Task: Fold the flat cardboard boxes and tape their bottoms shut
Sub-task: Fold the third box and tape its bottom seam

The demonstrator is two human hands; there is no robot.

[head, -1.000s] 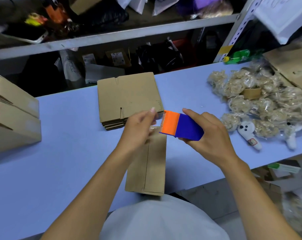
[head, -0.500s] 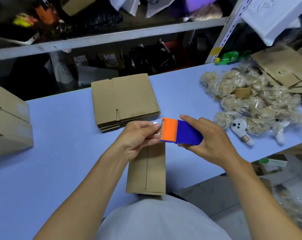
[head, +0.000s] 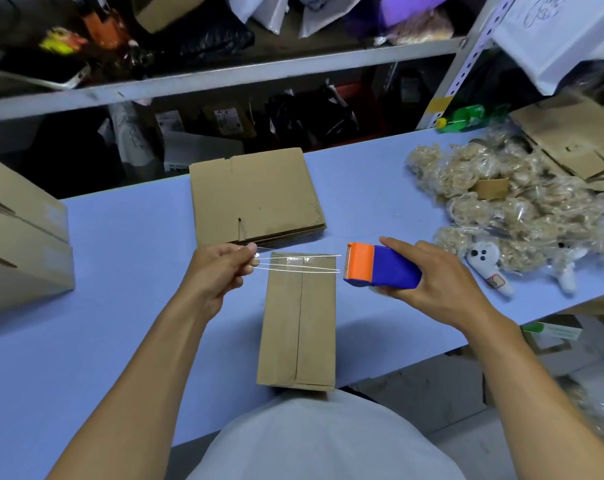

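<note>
hands: left hand (head: 217, 271) pinches the tape (head: 299, 265) end, right hand (head: 428, 278) grips the tape holder (head: 380, 268) | box (head: 299, 323): near desk (head: 120, 323) edge, seam up | why: tape stretched tight to stick flat over the flaps

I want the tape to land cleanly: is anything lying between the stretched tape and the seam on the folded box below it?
Nothing visible. The tape, stretched between the left hand and the tape dispenser in the right hand, spans the folded box's far end, and its seam is bare.
</note>
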